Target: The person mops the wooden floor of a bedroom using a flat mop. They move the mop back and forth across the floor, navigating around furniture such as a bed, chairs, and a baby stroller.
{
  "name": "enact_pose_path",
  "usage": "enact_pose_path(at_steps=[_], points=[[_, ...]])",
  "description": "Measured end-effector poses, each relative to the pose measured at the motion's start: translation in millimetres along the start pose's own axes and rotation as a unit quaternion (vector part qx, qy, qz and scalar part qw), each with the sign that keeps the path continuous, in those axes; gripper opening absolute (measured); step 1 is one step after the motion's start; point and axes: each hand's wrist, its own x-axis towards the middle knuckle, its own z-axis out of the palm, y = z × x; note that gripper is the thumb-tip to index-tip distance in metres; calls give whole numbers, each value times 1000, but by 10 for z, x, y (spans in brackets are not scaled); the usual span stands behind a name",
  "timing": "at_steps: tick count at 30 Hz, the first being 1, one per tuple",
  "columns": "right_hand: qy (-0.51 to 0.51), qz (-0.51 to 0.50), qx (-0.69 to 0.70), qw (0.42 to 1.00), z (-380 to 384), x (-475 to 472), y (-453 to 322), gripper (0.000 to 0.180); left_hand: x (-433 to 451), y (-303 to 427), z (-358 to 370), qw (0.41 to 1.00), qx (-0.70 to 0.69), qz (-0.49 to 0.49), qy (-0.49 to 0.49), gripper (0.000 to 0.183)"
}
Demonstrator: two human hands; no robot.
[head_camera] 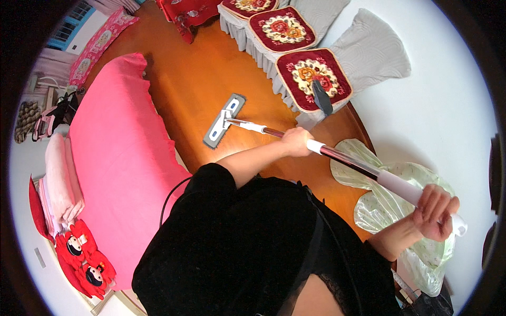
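Note:
A flat floor mop with a white-and-grey head (215,132) lies against the orange-brown wooden floor (197,71). Its metallic reddish pole (348,160) runs diagonally down to the right across my front. My left hand (298,141) wraps around the pole's middle, just above the white joint nearest the head. At the upper end, my right hand (437,213) is closed on the pale handle grip (399,187), and the white end cap (458,225) sticks out past my fingers. The mop head's underside is hidden.
A bed with a pink cover (118,158) runs along the left. Skirted chairs carry floral seat cushions (282,29); a dark object (322,98) rests on the nearest cushion. Right of me stands something under pale green shiny cloth (379,209), beside the white wall (446,118). A red cloth (189,14) hangs at the far end.

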Motion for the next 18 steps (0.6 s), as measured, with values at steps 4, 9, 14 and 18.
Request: enact_pose_path(at_steps=[4, 9, 14, 18], points=[[33, -17, -34, 999, -347, -225, -624, 13, 242, 610, 403, 999, -1, 52, -15, 11], [55, -64, -116, 990, -496, -520, -1110, 13, 617, 1075, 785, 994, -1, 106, -37, 10], [53, -83, -166, 981, -470, -783, -1114, 19, 804, 1203, 932, 991, 4, 131, -35, 10], [0, -94, -162, 982, -536, -813, -1088, 19, 792, 1131, 992, 990, -15, 138, -33, 8]])
